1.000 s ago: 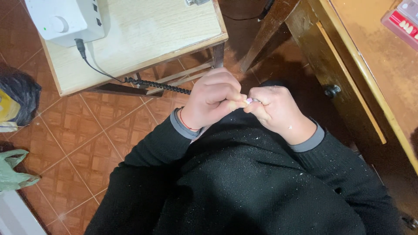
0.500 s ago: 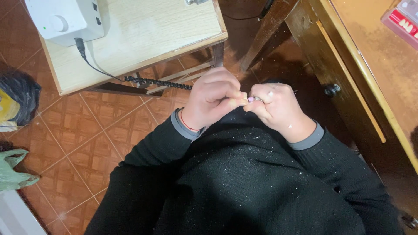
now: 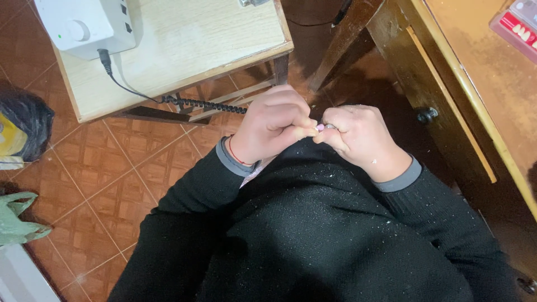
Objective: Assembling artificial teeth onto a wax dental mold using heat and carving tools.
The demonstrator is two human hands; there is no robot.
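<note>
a: what are the hands doing?
b: the left hand (image 3: 274, 130) and the right hand (image 3: 358, 137) are both curled closed and pressed together over the lap, knuckles up. between their fingertips sits a small pink piece (image 3: 320, 127). the left thumb and forefinger pinch it from one side, and the right hand grips a thin metal tip (image 3: 330, 126) that touches it.

a: where is that piece relative to the furniture?
b: it is held in the air, below the near edge of the light wooden tabletop (image 3: 212, 39) and left of the dark wooden desk (image 3: 447, 72).

a: any containers around?
b: at the top right corner, on the desk, lies a flat red tray (image 3: 517, 25) with a row of small pale tooth-shaped pieces in it. only its corner shows. on the tiled floor (image 3: 112, 184) at the left edge there is a green plastic bag (image 3: 17, 221), crumpled, contents hidden. above it is a dark bag (image 3: 25, 120) with something yellow showing at its mouth.

a: and on the tabletop?
b: a white machine box (image 3: 84, 22) with a round knob stands at the far left corner. a black coiled cord (image 3: 201, 103) runs from it over the near edge toward the left hand.

a: clothing?
b: black sleeves with grey cuffs, speckled with pale dust. there is a thin red band (image 3: 238, 158) on the left wrist.
</note>
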